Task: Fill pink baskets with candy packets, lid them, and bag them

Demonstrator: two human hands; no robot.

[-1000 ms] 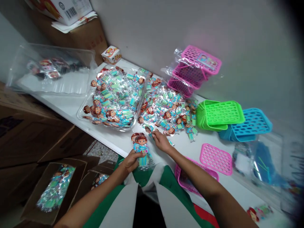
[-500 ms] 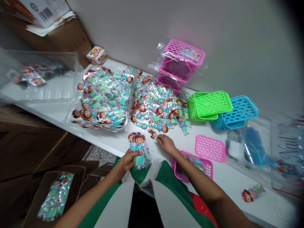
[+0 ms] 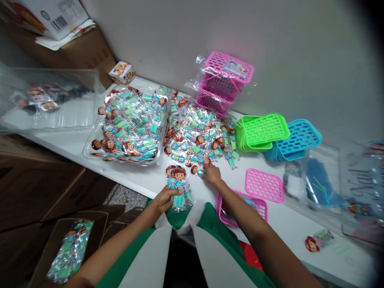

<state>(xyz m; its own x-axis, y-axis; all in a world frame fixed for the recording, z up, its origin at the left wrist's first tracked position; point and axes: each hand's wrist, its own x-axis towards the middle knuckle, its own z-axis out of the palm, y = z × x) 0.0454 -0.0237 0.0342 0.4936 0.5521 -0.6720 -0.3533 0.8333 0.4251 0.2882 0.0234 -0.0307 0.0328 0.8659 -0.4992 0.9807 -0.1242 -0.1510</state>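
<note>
My left hand [image 3: 165, 198] is closed on a small fan of clear plastic packets [image 3: 179, 186], each topped by a cartoon child's head with green and blue strips below. It holds them upright at the table's front edge. My right hand [image 3: 212, 175] has its fingers bent at the near edge of a loose heap of similar packets [image 3: 196, 138]. Thumb and fingertips are around the blue part of one packet [image 3: 200, 173], partly hidden by the hand. Below my right forearm sits a pink basket [image 3: 222, 212] with packets in it.
A clear tray [image 3: 87, 150] full of packets stands left of the heap. Stacked pink baskets [image 3: 223, 86], green baskets [image 3: 255, 136] and blue baskets [image 3: 295, 140] line the wall. A pink lid [image 3: 264, 185] and a single red-haired packet [image 3: 313, 244] lie at right. Cartons [image 3: 54, 184] stand below left.
My right hand has shifted slightly right, its fingers now reaching further up against the heap. My left hand and its packets have moved a little to the right.
</note>
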